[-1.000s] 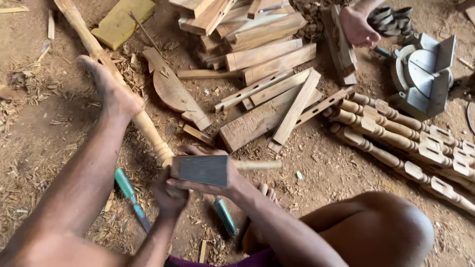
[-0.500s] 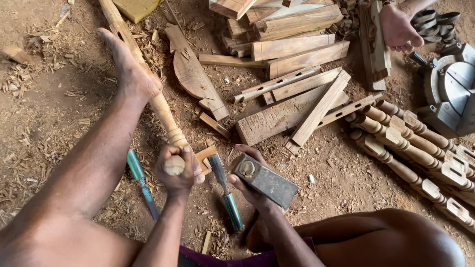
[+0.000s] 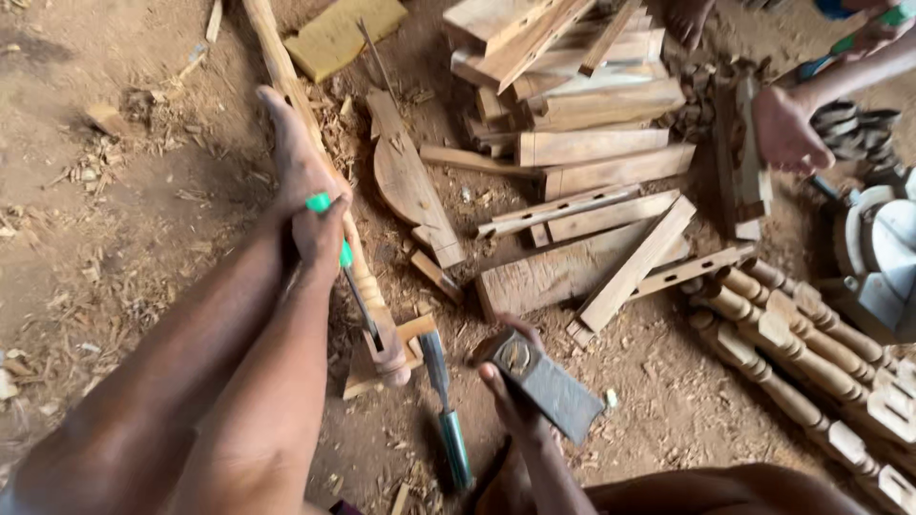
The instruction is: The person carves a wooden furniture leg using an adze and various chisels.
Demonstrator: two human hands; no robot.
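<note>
centre left: the left hand grips a green-handled steel chisel against the long turned wooden spindle, held down by a bare foot. lower centre, the right hand clasps a dark rectangular block mallet; a glancing blow could likely drive the edge toward the foot.

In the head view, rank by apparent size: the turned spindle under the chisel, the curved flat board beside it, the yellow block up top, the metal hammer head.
1. turned spindle, longest
2. curved flat board
3. yellow block and metal hammer head: look alike, and the hammer head is nearer the camera, so unranked.
</note>
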